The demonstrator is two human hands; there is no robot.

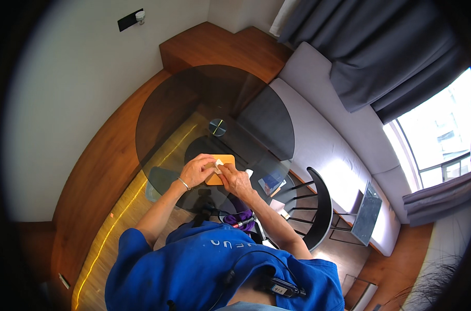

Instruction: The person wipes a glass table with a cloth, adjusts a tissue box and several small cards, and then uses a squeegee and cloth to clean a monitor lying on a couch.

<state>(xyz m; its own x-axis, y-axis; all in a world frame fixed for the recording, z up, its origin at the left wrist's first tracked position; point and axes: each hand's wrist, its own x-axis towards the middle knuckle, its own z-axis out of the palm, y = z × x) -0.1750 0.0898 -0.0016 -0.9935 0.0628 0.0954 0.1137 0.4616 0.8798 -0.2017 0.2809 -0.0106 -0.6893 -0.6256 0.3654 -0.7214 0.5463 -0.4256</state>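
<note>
Over a round tinted glass table (173,105), both my hands meet at a small crumpled white piece (218,166), perhaps tissue or paper. My right hand (237,182) pinches it from the right with thumb and fingers. From the left, the fingertips and thumb of my left hand (196,171) close on its other side. Directly beneath lies an orange-yellow square thing with rounded corners (228,158), a box or tray, partly covered by my hands. A small white item (249,172) shows just right of my right hand.
A blue printed packet (272,182) appears at the table's right side. Purple cloth (241,217) and tools hang close to my waist. A black curved-back chair (323,210) stands to the right, before a grey padded bench (317,128). Wooden ledge (115,144) runs along the left wall.
</note>
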